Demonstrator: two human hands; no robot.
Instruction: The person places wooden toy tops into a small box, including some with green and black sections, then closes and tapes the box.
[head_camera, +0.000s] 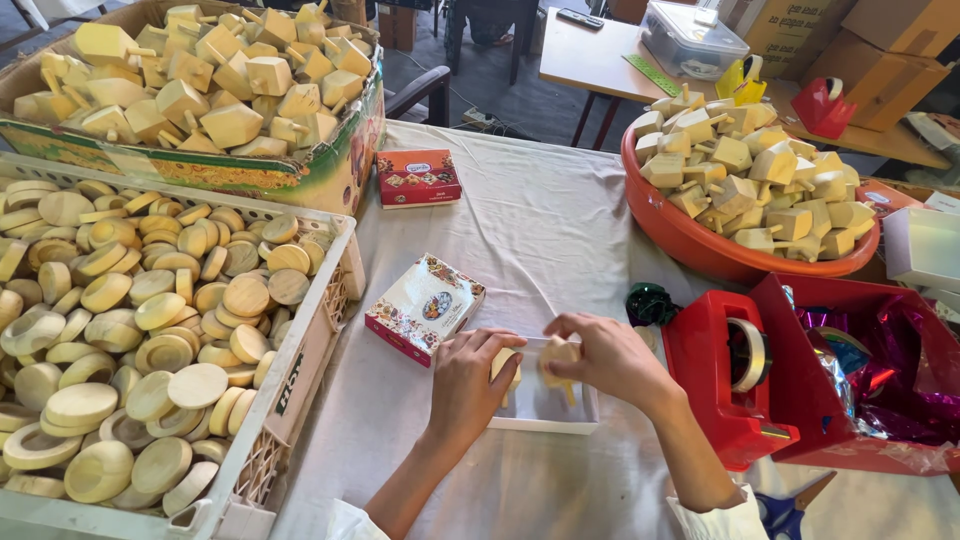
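My left hand (468, 380) grips a pale wooden piece (505, 366) over a shallow white box tray (590, 415) on the cloth-covered table. My right hand (605, 352) holds a second wooden piece (558, 353), a block with a peg, just to the right of the first, above the same tray. The two pieces sit close together between my fingers. A patterned box lid (424, 306) lies just left of the tray, tilted.
A white crate (300, 345) of round wooden discs fills the left. A cardboard box (330, 175) of pegged wooden blocks stands behind it, an orange basin (690, 245) of the same at right. A red tape dispenser (725, 375), a small red box (417, 177) and blue scissors (785, 510) are nearby.
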